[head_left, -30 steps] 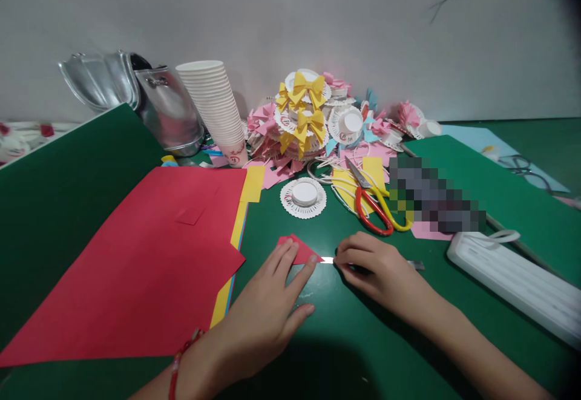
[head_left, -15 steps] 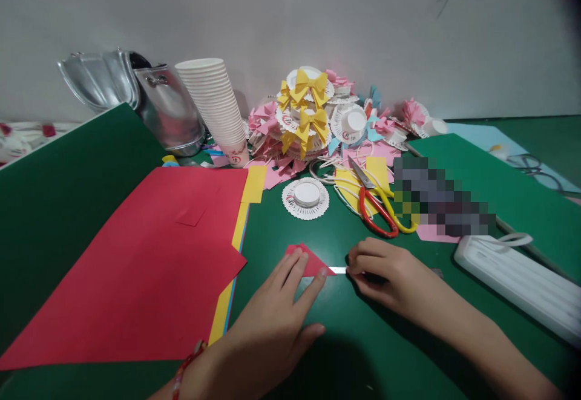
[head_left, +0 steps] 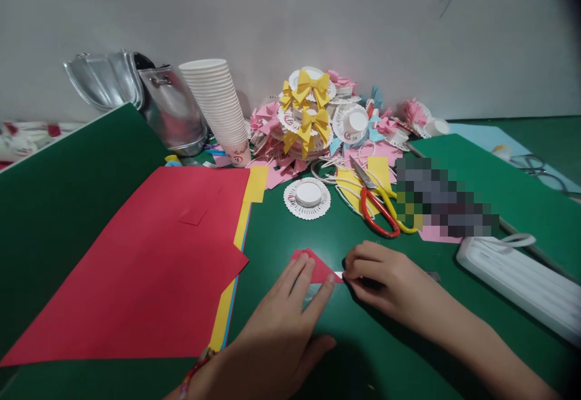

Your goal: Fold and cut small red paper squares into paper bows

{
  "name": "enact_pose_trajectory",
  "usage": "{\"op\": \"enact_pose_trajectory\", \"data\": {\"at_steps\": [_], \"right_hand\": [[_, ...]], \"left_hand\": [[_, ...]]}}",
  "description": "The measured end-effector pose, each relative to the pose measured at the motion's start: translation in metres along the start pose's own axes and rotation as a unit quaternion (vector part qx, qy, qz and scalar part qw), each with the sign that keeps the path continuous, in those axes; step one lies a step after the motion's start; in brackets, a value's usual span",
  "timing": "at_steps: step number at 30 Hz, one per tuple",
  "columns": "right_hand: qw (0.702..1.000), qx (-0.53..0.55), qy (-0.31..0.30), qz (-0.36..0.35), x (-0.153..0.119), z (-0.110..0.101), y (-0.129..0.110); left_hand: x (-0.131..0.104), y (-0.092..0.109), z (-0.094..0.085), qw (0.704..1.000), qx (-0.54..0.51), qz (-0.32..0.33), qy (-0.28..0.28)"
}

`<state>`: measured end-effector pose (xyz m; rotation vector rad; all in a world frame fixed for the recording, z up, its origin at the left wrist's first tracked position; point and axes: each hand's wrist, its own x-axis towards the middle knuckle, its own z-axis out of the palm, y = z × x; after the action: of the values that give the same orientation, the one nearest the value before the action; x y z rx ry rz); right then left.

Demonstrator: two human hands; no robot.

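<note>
Flat on a small folded red paper lies my left hand, fingers stretched and pressing it to the green table. A narrow white strip pokes out at the paper's right corner. My right hand pinches that strip's end between closed fingers; its thumb tip is partly hidden. Beyond the hands sits a white paper hat shape with a fringed brim. Scissors with red and yellow handles lie behind my right hand. A large red sheet lies left of my left hand, over yellow and blue sheets.
A tall stack of paper cups leans at the back beside a silver bag. Paper hats with yellow bows are piled by the wall. On the right lie a white power strip and a green board.
My left hand and the red paper have shifted slightly right and toward me. My right hand is a little closer to the paper, and less of the white strip shows.
</note>
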<state>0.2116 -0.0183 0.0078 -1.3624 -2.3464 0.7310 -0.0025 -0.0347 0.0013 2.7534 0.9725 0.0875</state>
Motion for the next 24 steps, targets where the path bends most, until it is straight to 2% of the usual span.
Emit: {"op": "enact_pose_trajectory", "data": {"at_steps": [6, 24], "right_hand": [[1.0, 0.003, 0.001, 0.001, 0.001, -0.004, 0.002], [1.0, 0.017, 0.007, -0.006, 0.0, -0.006, 0.005]], "left_hand": [[0.003, 0.0, 0.0, 1.0, 0.017, -0.004, -0.018], [-0.001, -0.006, 0.011, 1.0, -0.007, 0.013, -0.002]]}}
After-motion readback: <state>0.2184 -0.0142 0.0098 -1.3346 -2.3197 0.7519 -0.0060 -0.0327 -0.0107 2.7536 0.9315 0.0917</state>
